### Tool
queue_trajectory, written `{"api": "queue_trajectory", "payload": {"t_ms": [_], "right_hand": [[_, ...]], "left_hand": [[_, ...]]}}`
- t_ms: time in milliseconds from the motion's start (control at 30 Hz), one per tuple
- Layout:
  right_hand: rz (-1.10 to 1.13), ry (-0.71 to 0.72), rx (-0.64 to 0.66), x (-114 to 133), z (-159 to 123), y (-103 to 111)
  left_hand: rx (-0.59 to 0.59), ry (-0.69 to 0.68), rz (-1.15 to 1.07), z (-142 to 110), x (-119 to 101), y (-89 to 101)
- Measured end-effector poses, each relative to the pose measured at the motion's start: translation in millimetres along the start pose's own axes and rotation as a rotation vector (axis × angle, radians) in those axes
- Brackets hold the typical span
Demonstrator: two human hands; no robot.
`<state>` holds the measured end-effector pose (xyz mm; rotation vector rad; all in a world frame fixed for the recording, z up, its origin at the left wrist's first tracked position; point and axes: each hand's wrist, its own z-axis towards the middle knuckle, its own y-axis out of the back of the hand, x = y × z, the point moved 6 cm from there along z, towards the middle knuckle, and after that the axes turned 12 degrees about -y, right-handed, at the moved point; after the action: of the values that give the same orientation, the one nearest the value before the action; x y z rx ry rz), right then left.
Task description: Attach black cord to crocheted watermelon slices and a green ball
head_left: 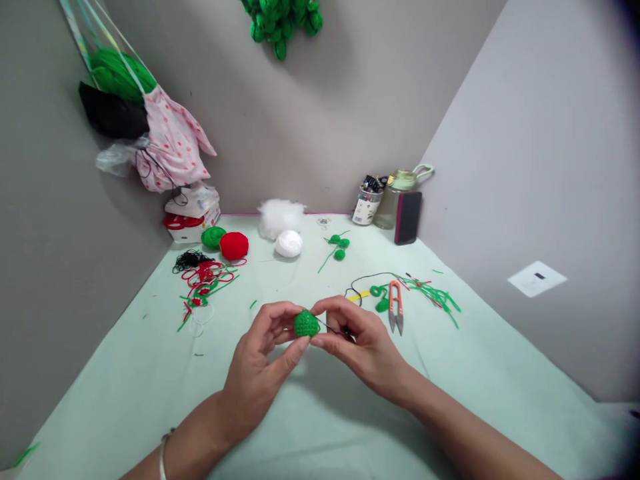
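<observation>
A small green crocheted ball [306, 324] is held up above the front middle of the table. My left hand [265, 357] pinches its left side between thumb and fingers. From the right, the thumb and index fingertip of my right hand [363, 343] close on its edge. A black thread [327, 327] runs from the ball into my right hand, where the curled fingers hide part of it. To the right of that hand lie orange-handled thread snips [395, 307], a green crocheted piece [383, 305] and a yellow strip [359, 295].
Yarn scraps [205, 283] lie on the left, green strands [430, 293] on the right. Red yarn [234, 246], white yarn [289, 244], stuffing [281, 219] and small green pieces [340, 244] are farther back. A phone [408, 218], bottle [390, 203] and pen tin [367, 207] stand back right.
</observation>
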<state>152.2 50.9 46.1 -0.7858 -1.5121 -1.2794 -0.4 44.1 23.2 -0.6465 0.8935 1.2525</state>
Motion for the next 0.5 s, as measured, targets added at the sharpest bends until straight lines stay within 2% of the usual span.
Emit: {"api": "queue_trajectory", "payload": {"t_ms": [100,267,400,500], "right_hand": [[-0.092,0.046,-0.039,-2,0,1],[-0.183,0.069,0.027,-6,-2,-4],[-0.325,0.064,0.0,-16,3,-11],[-0.389,-0.034,-0.01,-27,13,-11]], "left_hand": [[0.042,0.002,0.02,0,1,-1.6],[0.078,-0.033,0.034,-2,3,-2.7],[0.136,0.035,0.078,-2,22,-3.9],[0.16,0.1,0.112,1,37,-2.9]]}}
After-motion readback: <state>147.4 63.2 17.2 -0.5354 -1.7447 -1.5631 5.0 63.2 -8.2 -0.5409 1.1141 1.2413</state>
